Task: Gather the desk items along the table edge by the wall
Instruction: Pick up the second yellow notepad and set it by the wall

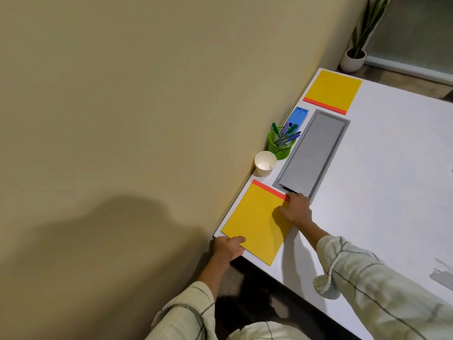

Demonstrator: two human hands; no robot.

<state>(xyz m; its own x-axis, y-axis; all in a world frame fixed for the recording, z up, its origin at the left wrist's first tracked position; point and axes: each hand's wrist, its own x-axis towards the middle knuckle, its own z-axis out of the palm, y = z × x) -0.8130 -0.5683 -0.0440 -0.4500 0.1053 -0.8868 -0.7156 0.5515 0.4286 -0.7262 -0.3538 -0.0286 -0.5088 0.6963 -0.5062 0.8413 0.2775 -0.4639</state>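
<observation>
A yellow pad with a red strip [255, 222] lies flat at the near corner of the white table [382, 192], close to the wall. My left hand [228, 249] rests at the pad's near corner on the table edge. My right hand [295, 209] presses fingers on the pad's right side near the red strip. Along the wall beyond it stand a white paper cup [265, 163], a green mesh pen holder [280, 143] with several pens, a blue box [297, 117] and a second yellow pad [333, 90].
A grey cable hatch [312, 153] is set into the table beside the row. The beige wall [147, 119] runs along the table's left edge. A potted plant [354, 57] stands on the floor past the far corner.
</observation>
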